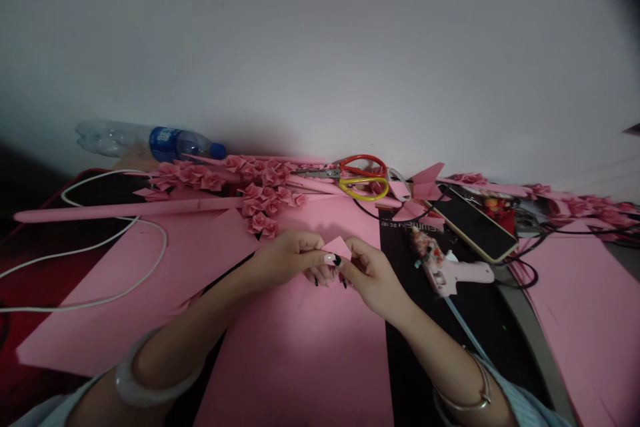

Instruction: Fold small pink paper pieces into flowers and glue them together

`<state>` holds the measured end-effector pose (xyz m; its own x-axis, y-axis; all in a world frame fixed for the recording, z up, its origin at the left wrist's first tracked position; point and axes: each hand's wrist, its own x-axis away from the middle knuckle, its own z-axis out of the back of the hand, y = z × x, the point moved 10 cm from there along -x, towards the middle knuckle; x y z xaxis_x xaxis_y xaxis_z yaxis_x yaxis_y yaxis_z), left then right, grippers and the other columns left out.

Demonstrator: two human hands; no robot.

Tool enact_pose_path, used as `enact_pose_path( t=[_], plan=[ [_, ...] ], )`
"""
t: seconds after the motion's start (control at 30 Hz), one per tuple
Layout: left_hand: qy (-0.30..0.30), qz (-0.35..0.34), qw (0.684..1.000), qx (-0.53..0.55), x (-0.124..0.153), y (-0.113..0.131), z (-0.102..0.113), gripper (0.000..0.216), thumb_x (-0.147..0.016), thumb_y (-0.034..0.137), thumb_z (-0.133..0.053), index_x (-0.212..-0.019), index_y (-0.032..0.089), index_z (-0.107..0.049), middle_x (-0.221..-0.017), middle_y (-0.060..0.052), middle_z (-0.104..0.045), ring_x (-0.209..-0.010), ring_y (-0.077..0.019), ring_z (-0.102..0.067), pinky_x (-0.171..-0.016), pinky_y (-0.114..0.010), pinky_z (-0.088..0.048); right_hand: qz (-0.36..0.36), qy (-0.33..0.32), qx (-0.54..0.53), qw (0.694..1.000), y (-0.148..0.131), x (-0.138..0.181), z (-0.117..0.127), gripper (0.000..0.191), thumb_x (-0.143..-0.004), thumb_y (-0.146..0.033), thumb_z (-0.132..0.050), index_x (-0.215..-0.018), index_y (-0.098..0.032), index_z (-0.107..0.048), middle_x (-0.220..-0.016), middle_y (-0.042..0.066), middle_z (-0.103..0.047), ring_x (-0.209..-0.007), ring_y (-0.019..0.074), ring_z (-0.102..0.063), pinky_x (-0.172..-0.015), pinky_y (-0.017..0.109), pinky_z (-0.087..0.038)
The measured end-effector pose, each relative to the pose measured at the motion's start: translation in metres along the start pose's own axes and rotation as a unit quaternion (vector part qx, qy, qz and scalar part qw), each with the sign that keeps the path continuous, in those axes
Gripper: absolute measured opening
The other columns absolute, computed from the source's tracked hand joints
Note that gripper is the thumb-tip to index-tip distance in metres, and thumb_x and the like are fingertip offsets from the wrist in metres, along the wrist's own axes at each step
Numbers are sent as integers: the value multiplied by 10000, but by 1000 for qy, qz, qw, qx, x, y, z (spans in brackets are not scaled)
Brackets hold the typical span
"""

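Note:
Between my two hands is a small folded piece of pink paper (338, 247), its pointed top edge showing above the thumbs. My left hand (295, 257) pinches it from the left, thumb in front and fingers curled behind. From the right, my right hand (373, 277) grips the same piece, its thumb meeting the other thumb at the middle. The lower part of the piece is hidden by the fingers. Beneath both hands lies a large pink paper sheet (310, 360). Just beyond them are several pink paper roses (270, 200) on a rolled pink paper stem (130, 210).
Scissors (364, 177) with red and yellow handles rest on the paper flowers. To the right are a glue gun (460, 273) and a phone (475, 223). A plastic bottle (150, 140) lies by the wall. A white cable (163, 253) crosses the left sheet. More pink paper (590, 307) lies right.

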<state>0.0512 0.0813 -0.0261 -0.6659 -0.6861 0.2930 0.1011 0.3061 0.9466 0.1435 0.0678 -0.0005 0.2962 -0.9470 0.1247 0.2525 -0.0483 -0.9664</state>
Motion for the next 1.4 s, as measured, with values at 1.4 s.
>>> enact_pose_path(
  t=[1.4],
  plan=[
    [72, -49, 996, -27, 1, 11, 11, 291, -932, 350, -518, -762, 139, -624, -691, -54, -722, -629, -150, -712, -612, -243, -567, 93, 123, 45, 987, -16, 8, 19, 313, -794, -165, -639, -1075, -234, -521, -755, -40, -517, -573, 117, -509, -506, 230, -411]
  ],
)
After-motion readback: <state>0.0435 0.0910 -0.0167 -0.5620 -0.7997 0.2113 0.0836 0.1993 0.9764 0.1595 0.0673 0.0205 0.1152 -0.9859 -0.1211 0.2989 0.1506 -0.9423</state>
